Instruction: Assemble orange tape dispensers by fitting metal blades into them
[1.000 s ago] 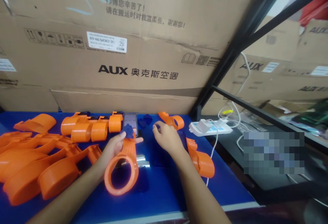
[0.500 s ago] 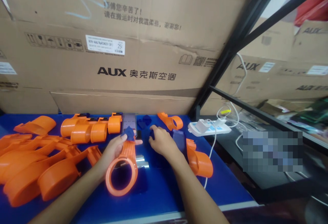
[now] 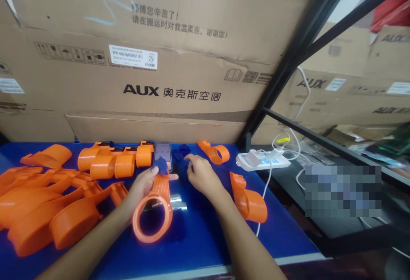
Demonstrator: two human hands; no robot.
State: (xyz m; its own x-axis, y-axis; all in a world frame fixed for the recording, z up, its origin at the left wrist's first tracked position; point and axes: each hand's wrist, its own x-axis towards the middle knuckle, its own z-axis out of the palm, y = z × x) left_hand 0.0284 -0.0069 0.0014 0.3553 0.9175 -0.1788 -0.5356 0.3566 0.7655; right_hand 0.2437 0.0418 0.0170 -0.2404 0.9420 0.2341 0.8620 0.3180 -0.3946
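My left hand [image 3: 147, 182] is closed around the handle of an orange tape dispenser [image 3: 152, 219], whose open ring hangs toward me. A small dark blue piece [image 3: 162, 166] sits at the top of that handle, under my left thumb. Over the dark blue area to the right is my right hand [image 3: 203, 175], its index finger stretched forward and the thumb apart. Small dark blue pieces [image 3: 182, 151] lie just beyond that fingertip; whether it touches one is hard to see. Behind my left hand lies a phone [image 3: 163, 152].
Many orange dispensers [image 3: 75, 224] are piled on the left, with a row of orange dispensers [image 3: 124, 167] behind. More orange dispensers [image 3: 251, 203] lie right. Silver strips [image 3: 177, 205] rest mid-table. A white power strip [image 3: 262, 160] with cables stands by the black frame [image 3: 278, 79]. A cardboard box [image 3: 179, 71] walls the back.
My right hand has shifted slightly, and its index finger now reaches farther forward. My left hand keeps its hold on the tape dispenser. The whole view has shifted a little.
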